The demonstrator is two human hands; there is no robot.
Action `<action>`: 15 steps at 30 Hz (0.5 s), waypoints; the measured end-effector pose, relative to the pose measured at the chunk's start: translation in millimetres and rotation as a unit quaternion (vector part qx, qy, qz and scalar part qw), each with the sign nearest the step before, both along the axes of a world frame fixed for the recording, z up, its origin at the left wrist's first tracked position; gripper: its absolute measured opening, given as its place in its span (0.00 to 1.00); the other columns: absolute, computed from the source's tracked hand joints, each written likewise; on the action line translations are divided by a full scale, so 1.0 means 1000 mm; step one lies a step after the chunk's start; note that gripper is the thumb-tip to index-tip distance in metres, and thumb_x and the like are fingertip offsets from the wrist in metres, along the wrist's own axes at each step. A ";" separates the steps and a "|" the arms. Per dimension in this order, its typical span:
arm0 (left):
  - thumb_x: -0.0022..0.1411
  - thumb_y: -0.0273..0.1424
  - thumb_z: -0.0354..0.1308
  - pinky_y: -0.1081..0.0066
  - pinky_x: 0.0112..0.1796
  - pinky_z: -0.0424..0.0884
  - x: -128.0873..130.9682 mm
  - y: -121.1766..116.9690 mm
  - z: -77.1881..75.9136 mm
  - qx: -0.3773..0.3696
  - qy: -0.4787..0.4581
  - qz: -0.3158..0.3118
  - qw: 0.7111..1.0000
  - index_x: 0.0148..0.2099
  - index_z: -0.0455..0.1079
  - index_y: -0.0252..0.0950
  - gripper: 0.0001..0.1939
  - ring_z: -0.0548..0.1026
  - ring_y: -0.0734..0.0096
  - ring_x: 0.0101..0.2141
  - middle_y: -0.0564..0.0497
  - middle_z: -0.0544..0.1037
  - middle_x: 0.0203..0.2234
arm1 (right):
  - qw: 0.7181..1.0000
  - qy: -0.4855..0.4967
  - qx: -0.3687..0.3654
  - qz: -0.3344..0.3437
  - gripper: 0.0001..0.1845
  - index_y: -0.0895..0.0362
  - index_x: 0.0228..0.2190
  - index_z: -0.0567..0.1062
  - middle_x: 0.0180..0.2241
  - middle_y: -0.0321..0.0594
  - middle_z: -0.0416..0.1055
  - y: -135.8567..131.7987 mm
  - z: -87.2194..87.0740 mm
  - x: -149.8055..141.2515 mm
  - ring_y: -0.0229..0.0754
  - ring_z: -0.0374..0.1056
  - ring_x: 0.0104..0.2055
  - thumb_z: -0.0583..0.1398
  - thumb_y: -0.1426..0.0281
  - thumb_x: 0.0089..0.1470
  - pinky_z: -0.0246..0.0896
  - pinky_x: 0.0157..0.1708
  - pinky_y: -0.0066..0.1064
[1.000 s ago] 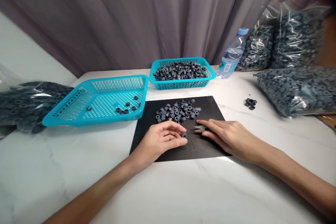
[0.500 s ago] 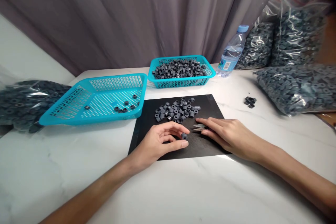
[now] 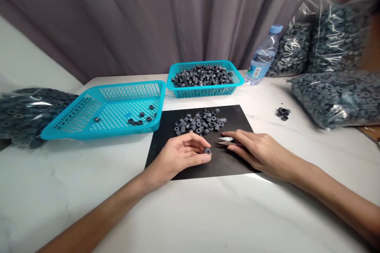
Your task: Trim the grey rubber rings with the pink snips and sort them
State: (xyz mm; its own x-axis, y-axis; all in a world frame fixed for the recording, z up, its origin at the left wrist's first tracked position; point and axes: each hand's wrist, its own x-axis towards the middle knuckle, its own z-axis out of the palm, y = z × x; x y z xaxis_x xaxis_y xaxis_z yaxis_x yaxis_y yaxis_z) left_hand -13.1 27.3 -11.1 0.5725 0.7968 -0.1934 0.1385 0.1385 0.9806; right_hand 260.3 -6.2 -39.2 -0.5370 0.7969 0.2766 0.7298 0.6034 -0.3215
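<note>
My left hand (image 3: 179, 157) rests on a black mat (image 3: 166, 142) and pinches one small grey ring (image 3: 207, 151) between thumb and fingertips. My right hand (image 3: 259, 150) lies on the mat beside it, fingers stretched over a small pair of metal snips (image 3: 225, 140) whose blades point left toward the ring. Just behind both hands is a loose heap of grey rings (image 3: 200, 121) on the mat.
A turquoise basket (image 3: 89, 124) with several rings stands at the left; a second turquoise basket (image 3: 237, 81), full of rings, stands behind the mat. A water bottle (image 3: 263, 60), clear bags of rings (image 3: 335, 95) at the right, another bag (image 3: 20, 112) at the left, a few stray rings (image 3: 283, 113).
Both hands stay nearly still on the mat. The view has tipped slightly, so everything sits a little higher in the picture.
</note>
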 end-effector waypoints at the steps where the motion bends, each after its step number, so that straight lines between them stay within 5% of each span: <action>1: 0.56 0.35 0.73 0.74 0.45 0.73 0.000 0.000 0.001 -0.001 0.002 -0.002 1.000 0.42 0.77 0.37 0.13 0.77 0.71 0.41 0.51 0.79 0.37 | 1.000 0.015 0.002 0.005 0.18 0.57 0.58 0.66 0.44 0.46 0.77 -0.001 0.000 0.000 0.45 0.77 0.41 0.50 0.64 0.72 0.71 0.38 0.34; 9: 0.59 0.35 0.71 0.74 0.42 0.73 0.000 -0.001 0.004 -0.006 0.004 -0.015 1.000 0.45 0.80 0.38 0.12 0.77 0.70 0.39 0.51 0.81 0.36 | 0.986 0.032 0.154 0.062 0.20 0.62 0.60 0.64 0.30 0.38 0.72 -0.011 0.002 -0.015 0.38 0.70 0.29 0.53 0.68 0.71 0.61 0.26 0.28; 15: 0.60 0.34 0.69 0.72 0.39 0.74 0.002 -0.001 0.005 0.003 0.020 -0.012 1.000 0.44 0.82 0.38 0.10 0.78 0.67 0.39 0.49 0.83 0.38 | 0.982 0.007 0.183 0.055 0.21 0.62 0.62 0.64 0.29 0.36 0.71 -0.010 0.003 -0.015 0.37 0.68 0.29 0.53 0.70 0.71 0.59 0.27 0.28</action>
State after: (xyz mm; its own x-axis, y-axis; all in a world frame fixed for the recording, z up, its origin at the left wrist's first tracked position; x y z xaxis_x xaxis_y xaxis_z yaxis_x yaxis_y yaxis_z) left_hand -11.5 26.3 -6.0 0.5841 0.7835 -0.2120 0.1807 0.1292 0.9750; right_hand 245.5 -16.4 -36.5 -0.6076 0.5801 0.5425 0.6510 0.7550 -0.0783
